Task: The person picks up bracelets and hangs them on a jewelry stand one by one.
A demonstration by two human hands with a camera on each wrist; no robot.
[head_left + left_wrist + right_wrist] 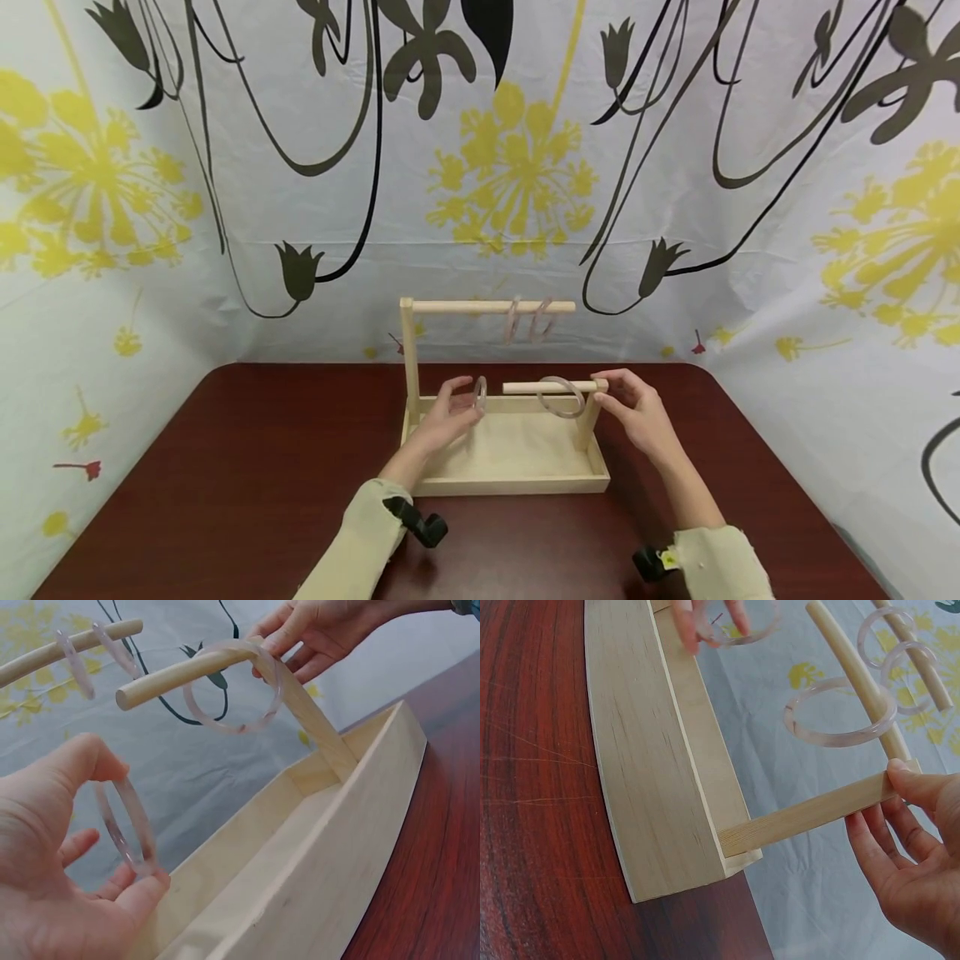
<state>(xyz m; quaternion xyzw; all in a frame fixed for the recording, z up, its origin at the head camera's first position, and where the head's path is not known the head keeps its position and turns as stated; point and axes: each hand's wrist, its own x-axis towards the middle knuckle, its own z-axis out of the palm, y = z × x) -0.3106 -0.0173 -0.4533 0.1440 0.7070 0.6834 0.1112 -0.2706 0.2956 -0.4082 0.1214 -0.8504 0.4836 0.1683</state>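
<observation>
My left hand pinches a pale translucent bangle between thumb and fingers, upright above the tray part of a wooden display stand. That bangle is apart from the lower bar, left of its free end. Another bangle hangs round the lower bar, near the post. My right hand grips the top of the short post, thumb on one side and fingers on the other. Two more bangles, a left one and a right one, hang on the upper bar.
A tall post carries the upper bar at the stand's left end. The stand rests on a dark red-brown table. Behind it hangs a white cloth printed with flowers. Black wrist cameras sit at both sleeves.
</observation>
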